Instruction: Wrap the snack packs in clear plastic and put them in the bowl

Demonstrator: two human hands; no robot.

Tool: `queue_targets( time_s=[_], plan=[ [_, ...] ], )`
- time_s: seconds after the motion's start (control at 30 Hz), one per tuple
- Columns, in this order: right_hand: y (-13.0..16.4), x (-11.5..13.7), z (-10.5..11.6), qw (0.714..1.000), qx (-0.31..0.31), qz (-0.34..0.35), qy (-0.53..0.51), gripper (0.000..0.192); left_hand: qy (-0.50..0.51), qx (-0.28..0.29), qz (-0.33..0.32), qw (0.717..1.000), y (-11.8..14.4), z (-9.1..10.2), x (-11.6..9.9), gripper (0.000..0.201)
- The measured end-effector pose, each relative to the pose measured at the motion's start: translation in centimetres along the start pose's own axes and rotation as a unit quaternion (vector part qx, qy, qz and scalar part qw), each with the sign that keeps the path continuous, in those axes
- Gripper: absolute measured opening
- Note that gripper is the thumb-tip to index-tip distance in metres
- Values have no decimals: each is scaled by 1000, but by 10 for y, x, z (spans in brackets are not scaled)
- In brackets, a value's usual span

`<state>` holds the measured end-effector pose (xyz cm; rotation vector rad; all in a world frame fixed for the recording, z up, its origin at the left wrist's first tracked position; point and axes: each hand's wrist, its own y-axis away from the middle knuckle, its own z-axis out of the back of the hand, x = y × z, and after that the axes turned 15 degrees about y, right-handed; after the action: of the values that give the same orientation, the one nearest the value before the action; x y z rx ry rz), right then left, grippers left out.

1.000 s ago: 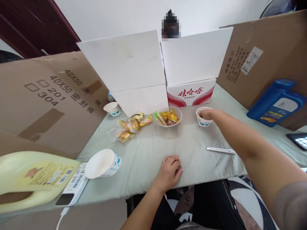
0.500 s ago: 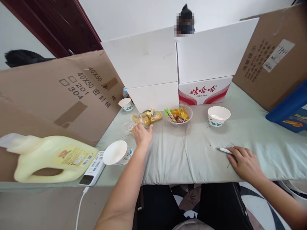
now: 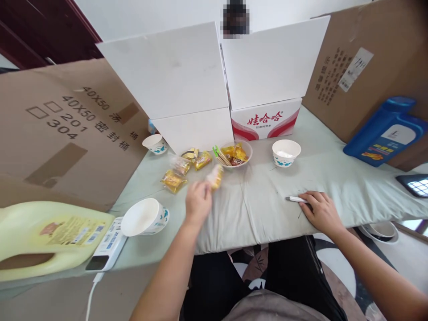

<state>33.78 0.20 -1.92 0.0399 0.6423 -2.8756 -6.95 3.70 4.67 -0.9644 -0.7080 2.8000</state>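
My left hand (image 3: 198,200) pinches a yellow wrapped snack packet (image 3: 216,177), blurred by motion, just in front of a clear plastic bowl (image 3: 248,161). Inside that bowl lie yellow snack packets (image 3: 238,152) and thin wooden sticks with a green clip (image 3: 220,157). Several more wrapped snacks (image 3: 173,180) are scattered on the cloth to the left. My right hand (image 3: 321,210) rests on the table with its fingers curled over a white pen (image 3: 296,199), whose tip points left. A paper bowl (image 3: 286,153) with something white in it stands beyond that hand.
Two paper bowls (image 3: 147,217) (image 3: 154,144) stand on the left, the nearer one tilted. Close by are a yellow jug (image 3: 56,236) and a white power bank (image 3: 106,245) with a cable. White boxes (image 3: 187,71) wall the back. A blue bottle (image 3: 384,133) and phone (image 3: 414,185) are right.
My left hand has picked up a snack packet from the pile and moved it right, towards the clear bowl. The right hand stays on the pen. The camera view has shifted right.
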Motion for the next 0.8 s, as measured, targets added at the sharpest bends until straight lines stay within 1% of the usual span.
queue_targets(
  time_s=[0.03,0.07,0.1,0.13,0.17,0.2,0.27,0.33,0.4,0.47,0.53,0.6,0.63,0.7,0.73,0.77,0.8],
  plan=[
    [0,0,1,1000,-1,-1,-6,32,44,60,-75,994,20,-4,-9,24],
    [-1,0,3,1000,-3,-4,-10,32,81,131,-139,978,38,-8,-17,29],
    [-1,2,6,1000,-5,-7,-15,32,105,179,-182,961,54,-13,-25,34],
    [-3,7,10,1000,-6,-7,-21,32,122,194,-195,954,68,-17,-30,40],
    [-4,14,15,1000,-6,-2,-30,32,137,201,-198,949,79,-20,-33,44],
    [-6,24,21,999,-5,11,-42,32,151,196,-192,950,86,-22,-35,46],
    [-12,52,34,995,-3,63,-73,31,181,184,-174,950,94,-23,-34,44],
    [-19,86,47,987,1,132,-88,31,210,183,-163,947,95,-21,-30,38],
    [-28,116,58,977,14,201,-73,30,233,178,-152,944,95,-19,-26,27],
    [-39,132,65,967,37,248,-44,29,247,168,-143,944,96,-19,-24,13],
    [-48,128,67,965,63,255,-10,26,248,160,-137,945,97,-21,-22,8],
    [-53,108,64,973,82,214,36,22,246,149,-132,949,97,-23,-21,5],
    [-54,95,59,977,89,183,62,21,245,143,-129,950,97,-25,-21,10],
    [-53,69,45,982,102,119,109,21,238,134,-120,954,96,-28,-22,33],
    [-50,58,36,982,107,97,123,21,231,133,-116,957,95,-30,-22,41],
    [-47,50,27,982,108,82,130,21,222,133,-114,959,93,-31,-23,42],
    [-44,44,19,983,106,70,131,21,214,133,-113,961,92,-32,-23,38]
  ],
)
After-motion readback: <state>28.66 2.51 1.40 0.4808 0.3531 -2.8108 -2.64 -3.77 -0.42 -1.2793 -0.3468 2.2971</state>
